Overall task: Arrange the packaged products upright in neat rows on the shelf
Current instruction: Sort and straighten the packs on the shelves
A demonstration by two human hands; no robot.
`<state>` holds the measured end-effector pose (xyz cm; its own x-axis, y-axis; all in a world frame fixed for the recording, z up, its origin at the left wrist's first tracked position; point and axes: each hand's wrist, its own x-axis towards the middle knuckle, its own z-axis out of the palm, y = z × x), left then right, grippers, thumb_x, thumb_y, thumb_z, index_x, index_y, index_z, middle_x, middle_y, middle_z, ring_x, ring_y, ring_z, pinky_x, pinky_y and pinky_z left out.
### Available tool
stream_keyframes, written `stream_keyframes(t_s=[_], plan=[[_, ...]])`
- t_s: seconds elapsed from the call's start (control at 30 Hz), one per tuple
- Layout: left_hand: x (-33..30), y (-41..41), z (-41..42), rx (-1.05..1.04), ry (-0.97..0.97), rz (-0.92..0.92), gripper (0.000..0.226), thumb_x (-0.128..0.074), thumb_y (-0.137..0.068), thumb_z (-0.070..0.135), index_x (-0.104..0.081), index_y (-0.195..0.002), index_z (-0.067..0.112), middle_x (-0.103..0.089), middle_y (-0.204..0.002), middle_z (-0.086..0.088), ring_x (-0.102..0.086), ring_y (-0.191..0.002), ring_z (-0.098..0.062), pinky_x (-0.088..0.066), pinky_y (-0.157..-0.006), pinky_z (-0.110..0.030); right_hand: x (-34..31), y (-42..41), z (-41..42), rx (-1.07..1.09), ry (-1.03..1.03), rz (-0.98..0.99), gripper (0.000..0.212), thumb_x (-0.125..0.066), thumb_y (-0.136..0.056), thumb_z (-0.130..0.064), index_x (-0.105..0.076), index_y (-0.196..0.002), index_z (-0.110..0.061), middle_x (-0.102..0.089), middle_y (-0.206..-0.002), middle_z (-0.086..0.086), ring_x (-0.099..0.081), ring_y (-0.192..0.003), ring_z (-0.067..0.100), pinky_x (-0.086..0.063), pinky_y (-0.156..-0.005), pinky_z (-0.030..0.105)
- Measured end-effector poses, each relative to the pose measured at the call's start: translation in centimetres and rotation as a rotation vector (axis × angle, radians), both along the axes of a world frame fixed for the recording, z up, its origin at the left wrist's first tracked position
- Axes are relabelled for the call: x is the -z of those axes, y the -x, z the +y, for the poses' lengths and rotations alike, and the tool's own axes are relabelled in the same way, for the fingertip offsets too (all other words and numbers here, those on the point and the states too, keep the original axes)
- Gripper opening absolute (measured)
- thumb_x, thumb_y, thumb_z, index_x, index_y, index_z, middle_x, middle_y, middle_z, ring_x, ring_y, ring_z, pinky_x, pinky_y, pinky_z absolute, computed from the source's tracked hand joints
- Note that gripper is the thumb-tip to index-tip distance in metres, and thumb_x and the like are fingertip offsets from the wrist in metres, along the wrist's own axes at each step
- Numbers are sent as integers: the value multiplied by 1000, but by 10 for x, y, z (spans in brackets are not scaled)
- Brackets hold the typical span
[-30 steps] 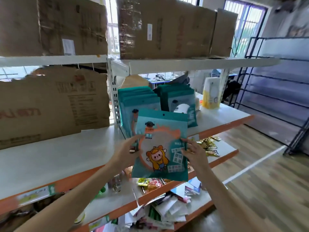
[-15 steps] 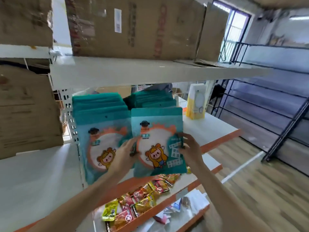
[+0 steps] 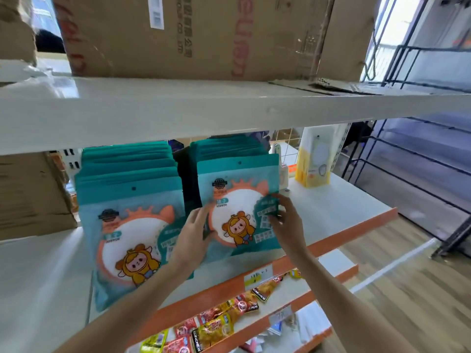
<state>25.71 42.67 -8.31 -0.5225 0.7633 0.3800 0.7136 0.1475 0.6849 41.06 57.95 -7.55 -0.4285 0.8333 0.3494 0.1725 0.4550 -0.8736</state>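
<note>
Storeroom racking, white boards edged in orange, wood floor off at 3 o'clock. Overhead at 12 o'clock, a large cardboard box (image 3: 198,34) on the upper board. On the working shelf (image 3: 344,215), at 9 o'clock, another cardboard carton (image 3: 30,197); at 2 o'clock, a yellow package (image 3: 314,161) standing alone, well apart from the teal goods.

Two rows of teal mirror packs already standing upright, running front to back: left row (image 3: 132,220) at 8 o'clock of centre, right row (image 3: 229,154) at centre, a dark gap between them. Both rows deep, tops stepped neatly.

At the head of the right row, the front pack (image 3: 237,212), upright, face out, bottom edge near the shelf lip. Left hand (image 3: 193,235) against its left edge, fingers fairly straight, thumb side hidden; whether pinching or only pressing, cannot tell. Right hand (image 3: 285,220) curled over its right edge, fingers across the printed face, gripping.

Down at 6 o'clock, a lower shelf (image 3: 339,263) strewn with loose snack sachets (image 3: 229,317), lying flat and unsorted.

Judged progress: well along for the teal packs, this one apparently at the seating and squaring stage. Left to do: release, straighten, and possibly the sachets below.
</note>
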Motion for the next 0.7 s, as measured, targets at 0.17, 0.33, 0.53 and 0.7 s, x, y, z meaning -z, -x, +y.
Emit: stream_keyframes(t_s=[0.17, 0.33, 0.53, 0.7], plan=[[9, -4, 14, -96, -2, 104, 60, -64, -85, 9, -39, -139, 18, -45, -135, -5, -50, -117, -25, -45, -93, -35, 7, 5, 23, -66, -78, 2, 44, -50, -88, 10, -47, -114, -25, -55, -114, -4, -58, -102, 15, -50, -67, 6], [12, -8, 25, -141, -19, 108, 55, -65, -84, 7, -44, -134, 17, -46, -132, -6, -53, -110, -25, -44, -92, -31, 21, 8, 50, -96, -149, -29, 38, -53, -88, 7, -51, -122, -11, -61, -119, 9, -62, -103, 20, -54, -72, 16], [17, -11, 34, -189, -60, 103, 60, -65, -82, 0, -43, -136, 17, -44, -132, -5, -53, -109, -23, -47, -96, -36, 38, 13, 65, -169, -188, -22, 41, -53, -89, 4, -48, -127, -10, -57, -124, 10, -61, -105, 19, -58, -73, 29], [24, -13, 42, -219, -62, 168, 60, -67, -79, -4, -45, -134, 6, -47, -128, -14, -53, -111, -27, -45, -92, -32, 47, 17, 74, -192, -266, -39, 46, -54, -87, 8, -46, -130, -7, -47, -127, 12, -51, -107, 14, -53, -71, 12]])
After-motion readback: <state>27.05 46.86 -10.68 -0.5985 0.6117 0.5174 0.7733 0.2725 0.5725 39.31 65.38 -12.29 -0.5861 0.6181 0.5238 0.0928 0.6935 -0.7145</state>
